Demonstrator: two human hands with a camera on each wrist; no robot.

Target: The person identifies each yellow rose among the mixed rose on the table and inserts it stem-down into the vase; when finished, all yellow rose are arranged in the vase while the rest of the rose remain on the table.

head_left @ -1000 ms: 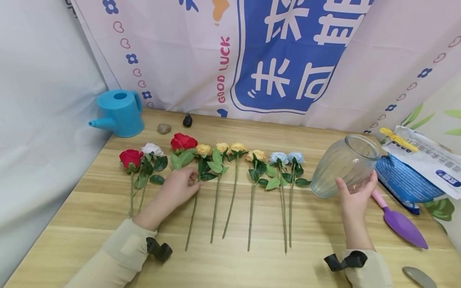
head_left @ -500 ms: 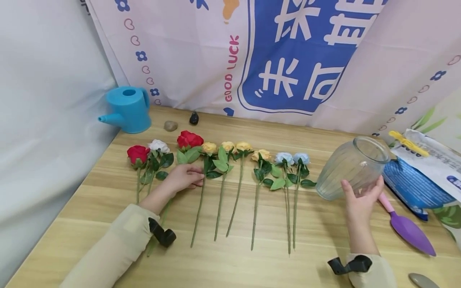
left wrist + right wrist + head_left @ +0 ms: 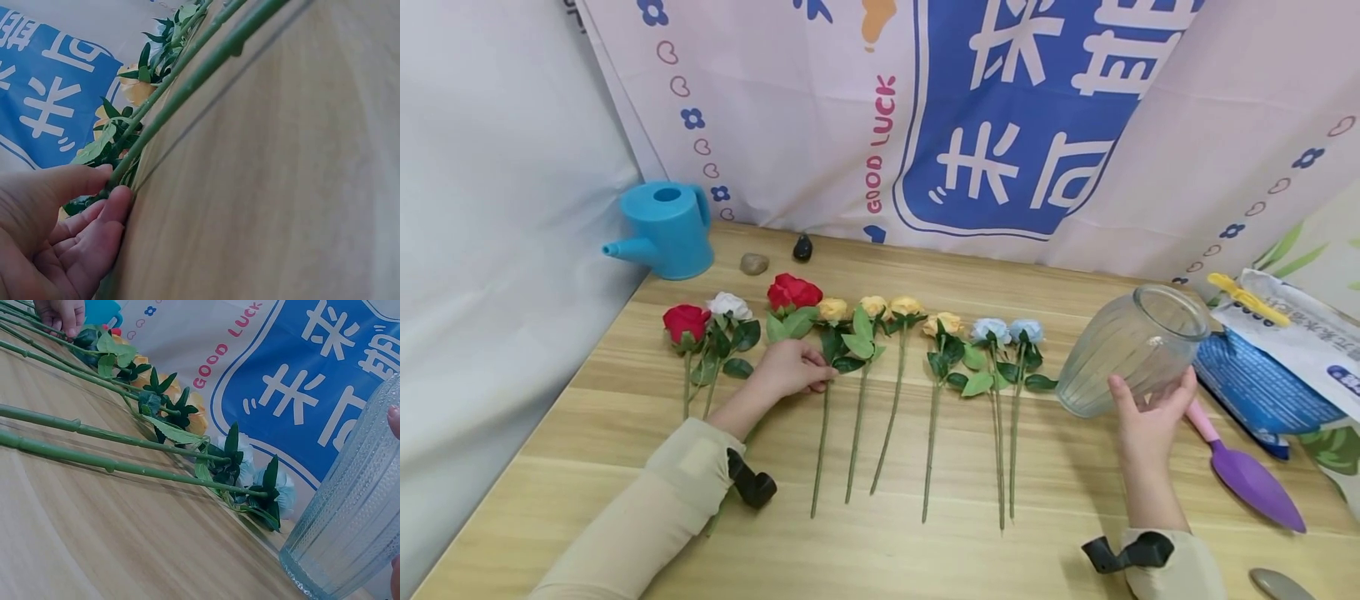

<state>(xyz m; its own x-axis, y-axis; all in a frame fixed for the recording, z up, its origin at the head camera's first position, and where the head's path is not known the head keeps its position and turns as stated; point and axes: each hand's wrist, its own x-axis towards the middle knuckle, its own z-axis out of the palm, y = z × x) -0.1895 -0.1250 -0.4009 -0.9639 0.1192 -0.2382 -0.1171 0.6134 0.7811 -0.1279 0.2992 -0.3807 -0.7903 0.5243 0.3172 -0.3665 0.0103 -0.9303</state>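
My left hand (image 3: 787,371) pinches the stem of the leftmost yellow rose (image 3: 832,311), just below its leaves. In the left wrist view, thumb and forefinger meet on the green stem (image 3: 181,94). To its right lie more yellow roses (image 3: 907,307) and two light blue roses (image 3: 991,331), stems pointing toward me. Left of the hand are a red rose (image 3: 687,323) and a white rose (image 3: 730,307), with a larger red rose (image 3: 793,292) above it. My right hand (image 3: 1150,421) grips a ribbed clear glass vase (image 3: 1112,354), tilted, its mouth toward the back right.
A blue watering can (image 3: 668,233) stands at the back left, near a brown stone (image 3: 754,264) and a black stone (image 3: 802,247). To the right are a purple trowel (image 3: 1255,487), a blue-and-white bag (image 3: 1262,392) with a yellow clip (image 3: 1247,300), and a grey stone (image 3: 1279,585).
The left hand has shifted slightly right, and the lower end of the yellow rose's stem has swung right with it. The right hand and vase hold nearly the same place; the head view shifted a little.
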